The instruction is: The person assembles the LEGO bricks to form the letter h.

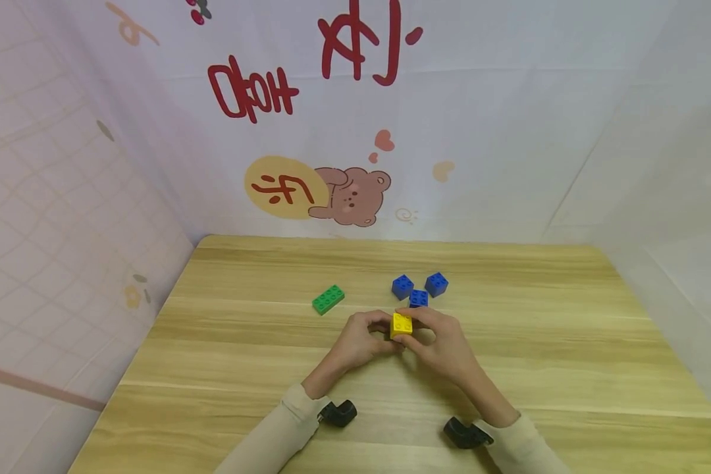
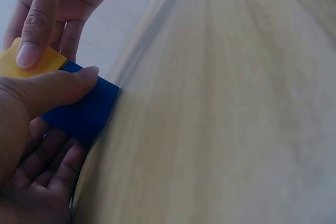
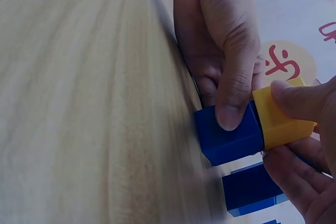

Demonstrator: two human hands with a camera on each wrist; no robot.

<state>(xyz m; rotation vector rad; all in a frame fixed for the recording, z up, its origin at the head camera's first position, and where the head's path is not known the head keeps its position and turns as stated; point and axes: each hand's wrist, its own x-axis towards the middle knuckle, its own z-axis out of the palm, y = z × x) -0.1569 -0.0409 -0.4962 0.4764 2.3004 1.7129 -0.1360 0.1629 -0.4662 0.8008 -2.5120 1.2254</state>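
In the right wrist view a yellow building block (image 3: 278,121) sits squarely on top of a blue building block (image 3: 226,140). My left hand (image 1: 358,340) pinches the blue block low down, thumb on its near face; that block stands on the tabletop. With thumb and fingers my right hand (image 1: 447,342) holds the yellow block from above, its studs facing up in the head view. The two blocks meet face to face, with a thin seam between them. From the head, the lower blue block is hidden under the yellow one.
Just beyond the hands are loose blue blocks (image 1: 418,298), (image 3: 249,190) three in all, on the wooden table (image 1: 243,395). A longer green block (image 1: 328,299) lies to their left. A white printed cloth (image 1: 480,145) hangs behind the table's far edge.
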